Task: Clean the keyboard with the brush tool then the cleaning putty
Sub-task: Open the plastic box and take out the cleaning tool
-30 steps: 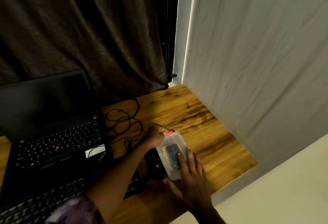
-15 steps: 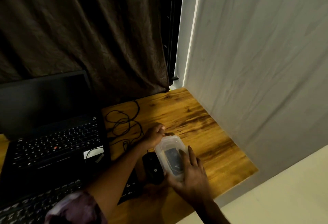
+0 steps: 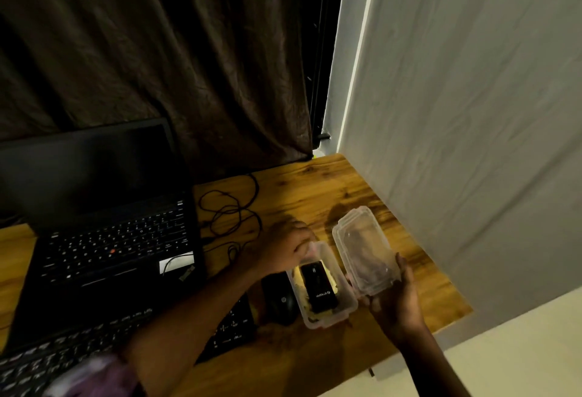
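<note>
A clear plastic box (image 3: 348,302) sits open on the wooden desk, right of the black mouse. Inside lies a black oblong tool (image 3: 319,286) on something pale yellow, possibly the putty. My right hand (image 3: 395,299) holds the clear lid (image 3: 365,255) lifted off to the right of the box. My left hand (image 3: 288,247) grips the box's far left edge. A black external keyboard (image 3: 226,325) lies at the bottom left, partly hidden by my left forearm.
An open black laptop (image 3: 104,239) stands at the left, with a tangled black cable (image 3: 230,214) beside it. A black mouse (image 3: 280,300) lies between keyboard and box. A grey cloth wall (image 3: 472,144) borders the desk's right edge; a dark curtain hangs behind.
The lid was on the box with my right hand resting on it; now the right hand has lifted the lid off to the right, exposing the contents.
</note>
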`<state>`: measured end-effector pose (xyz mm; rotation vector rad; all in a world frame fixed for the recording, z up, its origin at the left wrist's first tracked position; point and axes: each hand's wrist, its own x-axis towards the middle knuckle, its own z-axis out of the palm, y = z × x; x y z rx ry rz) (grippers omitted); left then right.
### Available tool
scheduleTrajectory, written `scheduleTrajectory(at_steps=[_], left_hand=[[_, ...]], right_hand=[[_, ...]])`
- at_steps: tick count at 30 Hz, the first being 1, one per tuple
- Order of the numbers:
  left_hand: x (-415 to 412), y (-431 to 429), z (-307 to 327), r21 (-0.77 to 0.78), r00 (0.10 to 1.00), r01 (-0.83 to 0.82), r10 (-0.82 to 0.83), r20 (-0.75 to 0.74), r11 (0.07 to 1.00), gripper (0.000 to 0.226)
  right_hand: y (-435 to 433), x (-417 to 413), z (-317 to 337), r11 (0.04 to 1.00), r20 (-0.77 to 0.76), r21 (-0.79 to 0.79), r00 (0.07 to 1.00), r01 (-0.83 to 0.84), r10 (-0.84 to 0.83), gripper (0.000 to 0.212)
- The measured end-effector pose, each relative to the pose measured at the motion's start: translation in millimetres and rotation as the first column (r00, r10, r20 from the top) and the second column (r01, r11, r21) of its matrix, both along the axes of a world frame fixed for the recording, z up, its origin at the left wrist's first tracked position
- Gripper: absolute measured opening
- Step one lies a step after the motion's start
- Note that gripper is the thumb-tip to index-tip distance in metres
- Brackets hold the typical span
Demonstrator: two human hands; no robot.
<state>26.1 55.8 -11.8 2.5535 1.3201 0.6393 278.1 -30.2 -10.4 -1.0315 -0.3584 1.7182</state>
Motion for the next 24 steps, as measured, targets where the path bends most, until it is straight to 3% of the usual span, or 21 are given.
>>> scheduleTrajectory(at_steps=[3,7,9,11,13,16,19,22,24], left_hand=[[11.1,-11.1,8.5,-0.137,0.975,0.166,-0.184,-0.127,0.976,0.023],[27.9,-20.2,9.9,-0.411,0.92,0.103,-0.243,-0.307,0.906,0.055],[34.1,-23.3,16.0,-0.411,0.877,0.125,-0.294,-0.38,0.903,0.066],[38.7,-25.5,22.7,-0.374,0.831,0.136,-0.312,-0.461,0.917,0.076],[41.5,-26.3,25.8,-0.388,0.806,0.109,-0.309,-0.505,0.915,0.083],[42.2,-21.6,22.5,-0.404,0.752,0.124,-0.351,-0.558,0.906,0.083],[42.8,-19.2,17.2,-0.354,0.717,0.17,-0.361,-0.596,0.92,0.067],[45.6,-22.1,19.0,-0.265,0.698,0.238,-0.354,-0.622,0.935,0.055],[45.6,-20.8,21.9,-0.274,0.699,0.246,-0.366,-0.615,0.93,0.051]], right_hand=[[6.3,9.1,-18.4,0.994,-0.059,-0.109,0.998,0.031,-0.037,0.062],[11.5,15.1,-32.3,0.983,-0.06,-0.175,0.996,0.055,-0.066,0.063],[15.6,17.1,-33.4,0.98,0.007,-0.188,0.998,0.063,-0.063,0.061],[17.8,20.2,-35.8,0.978,0.088,-0.198,0.995,0.063,-0.046,0.042],[18.3,26.0,-38.4,0.981,0.29,-0.187,0.957,0.055,0.001,0.031],[19.6,35.9,-44.8,0.996,0.697,-0.076,0.712,-0.039,0.081,0.033],[18.9,38.2,-45.2,0.997,0.859,-0.009,0.51,-0.076,0.047,0.055],[16.4,37.0,-40.8,0.992,0.933,0.045,0.359,-0.115,0.0,0.041],[14.1,36.6,-39.0,0.986,0.967,0.1,0.246,-0.137,-0.064,0.044]])
